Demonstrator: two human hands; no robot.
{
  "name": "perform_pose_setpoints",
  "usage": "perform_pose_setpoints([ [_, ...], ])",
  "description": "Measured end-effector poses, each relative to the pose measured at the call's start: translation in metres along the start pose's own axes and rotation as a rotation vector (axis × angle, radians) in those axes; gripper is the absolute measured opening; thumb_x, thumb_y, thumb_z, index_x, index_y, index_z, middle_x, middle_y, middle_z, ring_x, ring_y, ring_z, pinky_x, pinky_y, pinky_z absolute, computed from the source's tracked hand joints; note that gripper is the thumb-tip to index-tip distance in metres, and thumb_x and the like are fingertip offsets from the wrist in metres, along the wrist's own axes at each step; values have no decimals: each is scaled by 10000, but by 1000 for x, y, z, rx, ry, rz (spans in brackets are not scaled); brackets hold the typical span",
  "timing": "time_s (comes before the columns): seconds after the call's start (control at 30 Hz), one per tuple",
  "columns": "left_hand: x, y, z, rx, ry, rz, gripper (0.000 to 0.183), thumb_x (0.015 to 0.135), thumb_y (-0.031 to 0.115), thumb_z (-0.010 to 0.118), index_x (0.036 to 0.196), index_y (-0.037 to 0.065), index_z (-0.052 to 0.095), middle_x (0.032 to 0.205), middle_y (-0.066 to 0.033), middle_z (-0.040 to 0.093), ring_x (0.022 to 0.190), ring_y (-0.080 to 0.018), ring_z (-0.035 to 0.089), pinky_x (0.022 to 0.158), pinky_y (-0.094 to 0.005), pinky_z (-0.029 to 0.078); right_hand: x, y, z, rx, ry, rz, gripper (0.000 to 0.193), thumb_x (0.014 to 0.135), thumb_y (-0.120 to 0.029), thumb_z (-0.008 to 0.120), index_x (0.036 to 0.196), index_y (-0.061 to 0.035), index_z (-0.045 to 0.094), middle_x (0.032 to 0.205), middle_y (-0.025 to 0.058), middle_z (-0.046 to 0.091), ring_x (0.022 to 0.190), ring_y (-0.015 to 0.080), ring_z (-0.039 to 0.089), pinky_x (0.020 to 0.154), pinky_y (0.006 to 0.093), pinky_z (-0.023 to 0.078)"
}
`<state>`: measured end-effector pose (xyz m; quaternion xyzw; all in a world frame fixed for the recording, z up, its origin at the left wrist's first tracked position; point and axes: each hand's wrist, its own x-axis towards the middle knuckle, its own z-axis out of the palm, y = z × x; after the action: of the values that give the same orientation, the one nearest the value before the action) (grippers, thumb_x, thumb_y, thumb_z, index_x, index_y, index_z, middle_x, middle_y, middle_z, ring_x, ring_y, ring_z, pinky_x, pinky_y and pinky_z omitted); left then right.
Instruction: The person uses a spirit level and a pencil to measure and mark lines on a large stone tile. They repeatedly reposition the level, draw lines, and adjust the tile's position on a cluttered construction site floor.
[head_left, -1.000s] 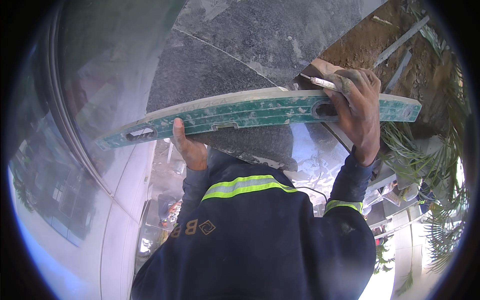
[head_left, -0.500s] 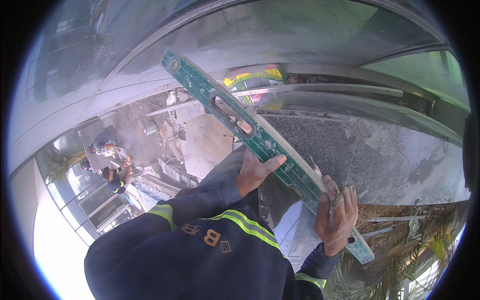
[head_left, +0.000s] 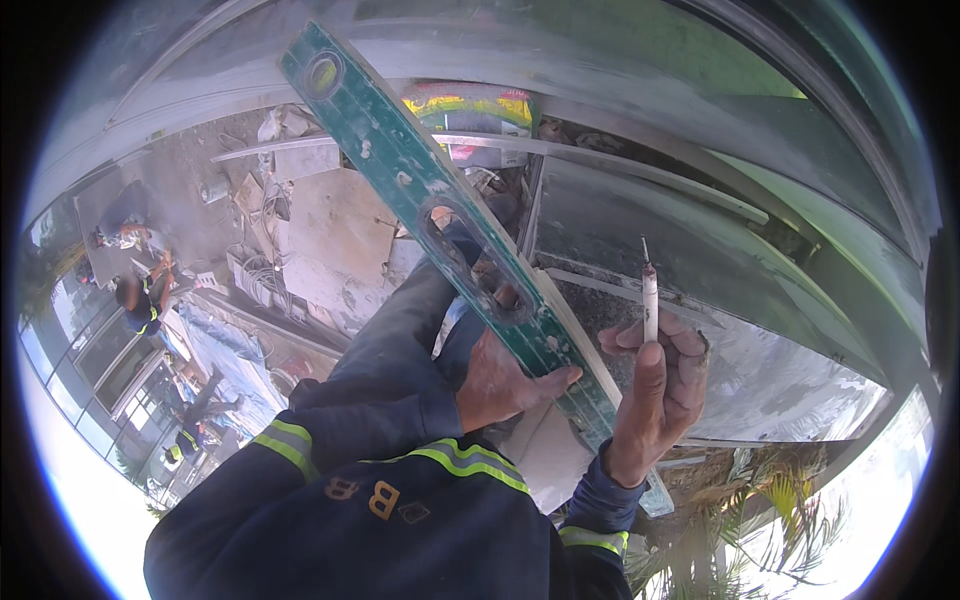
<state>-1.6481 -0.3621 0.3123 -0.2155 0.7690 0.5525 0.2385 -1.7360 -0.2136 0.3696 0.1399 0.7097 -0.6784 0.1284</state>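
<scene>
A long green spirit level (head_left: 395,175), scuffed and spotted with pale splashes, slants from upper left to lower right in front of me. My left hand (head_left: 508,382) is closed on it below the long handle slot, thumb lying over the face. Apart from the level's lower part, my right hand (head_left: 660,385) pinches a slim white pen-like marker (head_left: 650,300) between thumb and fingers. It stands upright, with a dark collar and a thin pointed tip at the top. My right wrist hides part of the level's lower end.
Beyond the level stands a grey stone slab (head_left: 790,395) with pale smears. A yellow and dark printed bag (head_left: 475,105) lies behind a long thin strip (head_left: 600,165). Co-workers (head_left: 145,300) are at the left, among boards and cables (head_left: 260,275). Palm leaves (head_left: 790,510) are at lower right.
My right hand has come off the level and lifted, the white marker now upright in its fingers. The level's upper end has shifted up and left, with my left hand still on it.
</scene>
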Motion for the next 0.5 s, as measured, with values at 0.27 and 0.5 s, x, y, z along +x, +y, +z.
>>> perform_pose_setpoints([
  [0.27, 3, 0, 1, -9, 3, 9, 694, 767, 385, 848, 1343, 81, 608, 1296, -147, 617, 1226, -356, 571, 1075, -479, 433, 12, 1, 30, -26, -69, 56, 308, 1076, -120, 570, 1312, 75, 546, 994, 158, 700, 967, 240, 719, 885, 356, 569],
  [0.5, 6, 3, -1, 3, -7, 57, 868, 724, 434, 841, 1441, 72, 512, 1471, -220, 481, 1384, -428, 462, 1146, -510, 394, 20, -9, 44, -43, -103, 122, 294, 1061, -37, 559, 1332, 71, 523, 1038, 171, 693, 1033, 240, 712, 909, 344, 566],
])
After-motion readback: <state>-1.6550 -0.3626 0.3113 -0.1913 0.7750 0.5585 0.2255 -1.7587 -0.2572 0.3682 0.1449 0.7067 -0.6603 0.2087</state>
